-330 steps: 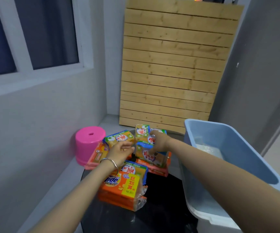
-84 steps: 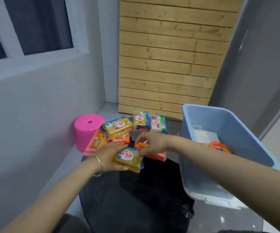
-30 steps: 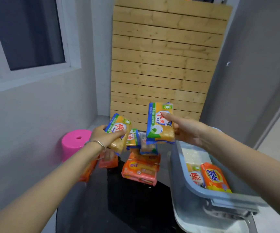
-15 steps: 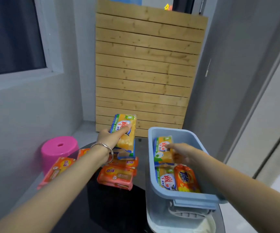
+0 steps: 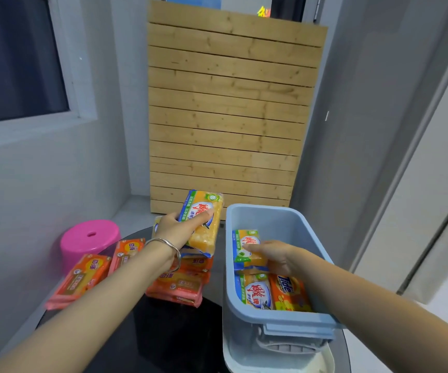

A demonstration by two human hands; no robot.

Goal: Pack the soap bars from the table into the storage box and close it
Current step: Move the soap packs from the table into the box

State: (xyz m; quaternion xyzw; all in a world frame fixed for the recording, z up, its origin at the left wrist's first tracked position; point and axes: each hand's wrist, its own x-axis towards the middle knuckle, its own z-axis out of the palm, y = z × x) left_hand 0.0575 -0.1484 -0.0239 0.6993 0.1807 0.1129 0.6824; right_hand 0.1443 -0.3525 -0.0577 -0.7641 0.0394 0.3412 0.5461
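Over the black table (image 5: 169, 335), the left hand (image 5: 175, 232) is gripping a yellow soap (image 5: 204, 222) up in the air beside the blue box (image 5: 292, 323), while the right hand (image 5: 274, 255) is pressing another soap (image 5: 244, 251) down inside it, and orange soaps (image 5: 177, 288) are lying on the table.

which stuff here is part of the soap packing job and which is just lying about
Job: storage box; yellow soap pack in left hand; yellow pack under right hand in the box; Tide pack; orange packs on the table.

Lying about: pink stool; wooden slat panel.
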